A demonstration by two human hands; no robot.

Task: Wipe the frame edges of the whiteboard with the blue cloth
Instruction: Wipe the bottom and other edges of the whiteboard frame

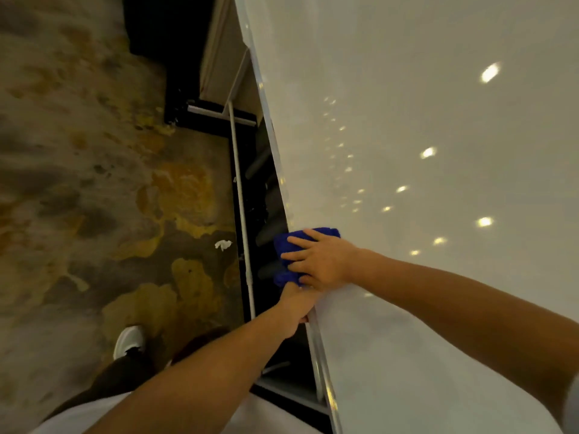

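Note:
The whiteboard (423, 151) fills the right side, glossy white with ceiling lights mirrored in it. Its silver frame edge (269, 126) runs from the top middle down to the bottom right. A bunched blue cloth (283, 245) lies over that edge. My right hand (319, 258) presses flat on the cloth, fingers spread toward the left. Just below it, my left hand (297, 308) is clenched around the frame edge, thumb side up against the cloth's lower end.
A white pole (241, 195) of the board's stand runs beside the edge, with a black base and a crossbar (219, 115) at the floor. The patterned grey-and-yellow carpet (94, 183) has a scrap of white paper (223, 244) on it. My white shoe (130, 339) stands lower left.

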